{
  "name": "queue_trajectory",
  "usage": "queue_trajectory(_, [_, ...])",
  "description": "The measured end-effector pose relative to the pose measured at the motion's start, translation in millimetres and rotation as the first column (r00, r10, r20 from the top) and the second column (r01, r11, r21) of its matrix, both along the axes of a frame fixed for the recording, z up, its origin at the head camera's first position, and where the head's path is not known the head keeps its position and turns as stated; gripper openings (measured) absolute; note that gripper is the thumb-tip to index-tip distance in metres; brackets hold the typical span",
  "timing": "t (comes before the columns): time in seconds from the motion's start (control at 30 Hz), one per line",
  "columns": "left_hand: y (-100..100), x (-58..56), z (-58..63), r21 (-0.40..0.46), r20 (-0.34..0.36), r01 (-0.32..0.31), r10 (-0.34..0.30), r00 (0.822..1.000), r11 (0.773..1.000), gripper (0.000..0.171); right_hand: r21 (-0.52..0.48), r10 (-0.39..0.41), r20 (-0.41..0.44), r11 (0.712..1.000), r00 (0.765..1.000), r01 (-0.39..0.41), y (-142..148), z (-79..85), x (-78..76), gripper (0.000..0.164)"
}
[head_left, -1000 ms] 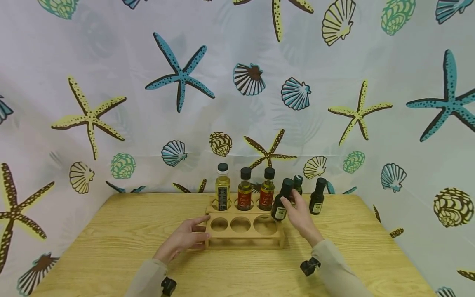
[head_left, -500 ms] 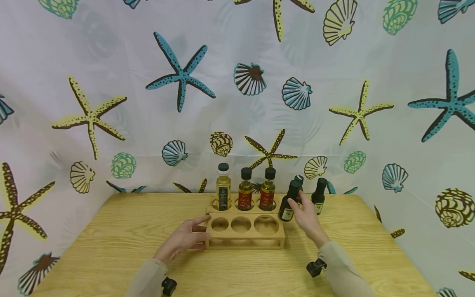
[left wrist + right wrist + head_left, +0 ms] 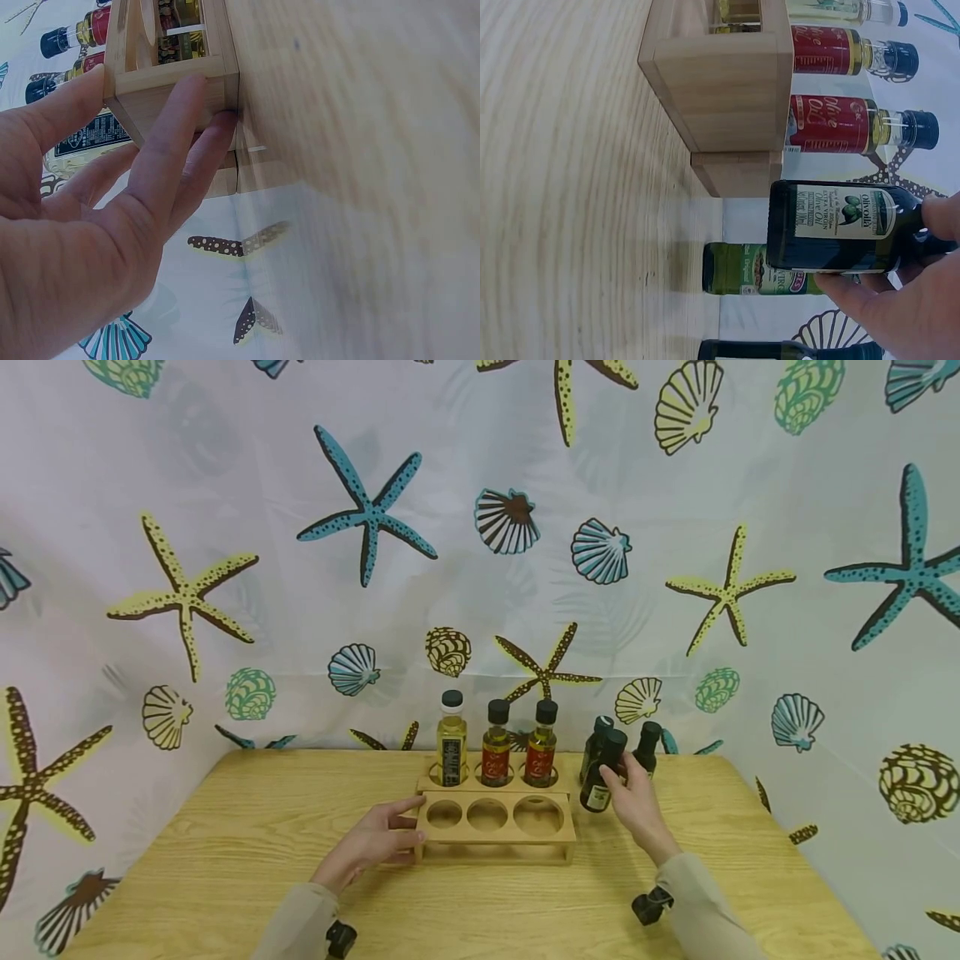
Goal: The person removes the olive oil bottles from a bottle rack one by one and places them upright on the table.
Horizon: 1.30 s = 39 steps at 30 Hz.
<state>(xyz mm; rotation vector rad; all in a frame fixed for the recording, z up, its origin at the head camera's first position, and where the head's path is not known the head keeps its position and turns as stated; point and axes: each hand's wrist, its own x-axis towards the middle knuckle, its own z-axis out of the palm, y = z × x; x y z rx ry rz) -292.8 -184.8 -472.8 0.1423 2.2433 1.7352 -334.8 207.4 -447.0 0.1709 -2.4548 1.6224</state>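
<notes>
The dark bottle [image 3: 844,225] is raised off the table [image 3: 300,810], just to the right of the rack [image 3: 465,836] and near its end. It tilts, with the cap leaning to my right and the base toward the rack. My right hand [image 3: 636,802] is closed on it, thumb and fingers pinching around the neck and shoulder. My left hand [image 3: 375,835] is loosely spread, its fingertips resting against the rack's left end without wrapping around it.

I judge the step in hand to be moving this one bottle by its neck while I steady the rack. As I see it, the next move calls for a firm pinch, the bottle brought upright before its base meets anything, and enough room for its neighbours.

The green bottle [image 3: 735,268] stands right behind it; from the head view I cannot tell whether the two touch. A second dark bottle [image 3: 648,745] stands farther right, partly behind my fingers. On the rack, the front row has three round holes, while the back row holds a clear bottle [image 3: 452,752] and two red-labelled bottles [image 3: 496,760]. Behind everything hangs a cloth [image 3: 480,593] printed with starfish and shells.
</notes>
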Motion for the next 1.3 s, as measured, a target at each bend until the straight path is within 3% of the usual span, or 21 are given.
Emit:
queue_trajectory(0.47, [1,-0.9,-0.8,0.002,0.011,-0.011,0.011,1.0,1.0,0.069,0.007,-0.071,0.115,0.997,0.991,0.071,22,-1.2,2.0,0.06])
queue_trajectory(0.73, [0,-1.6,-2.6,0.001,0.0,-0.014,0.014,1.0,1.0,0.069,-0.016,-0.129,0.111,0.991,0.985,0.131,37,-4.8,0.8,0.05])
queue_trajectory(1.3, [0,-1.6,-3.1,0.001,0.004,-0.023,0.023,1.0,1.0,0.068,0.087,-0.263,0.103,0.963,0.959,0.254,72,-15.5,-7.2,0.049])
